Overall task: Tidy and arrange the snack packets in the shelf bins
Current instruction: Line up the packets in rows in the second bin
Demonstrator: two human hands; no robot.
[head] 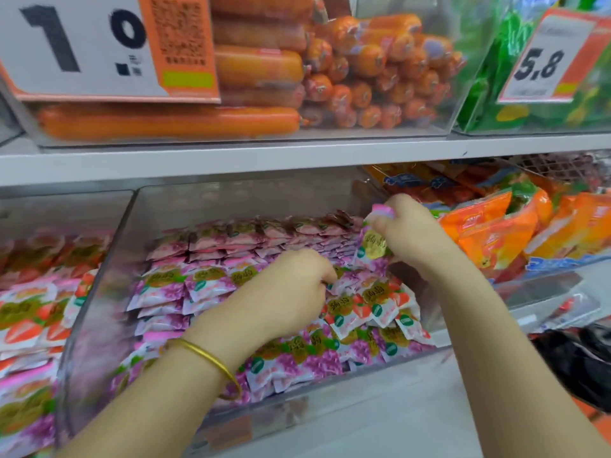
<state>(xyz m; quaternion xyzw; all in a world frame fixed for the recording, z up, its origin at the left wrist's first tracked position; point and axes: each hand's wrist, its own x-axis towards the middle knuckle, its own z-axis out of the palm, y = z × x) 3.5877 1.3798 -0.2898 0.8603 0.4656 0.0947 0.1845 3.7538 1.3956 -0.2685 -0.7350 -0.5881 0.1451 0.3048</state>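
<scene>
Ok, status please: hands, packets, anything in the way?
Right hand pinches one grape packet in the clear bin. Left hand among loose packets, grip unclear. Strawberry packets mixed in.

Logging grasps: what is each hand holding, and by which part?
The right hand pinches a purple packet by its top edge. The left hand has fingers down among the packets; whether they hold one cannot be told.
</scene>
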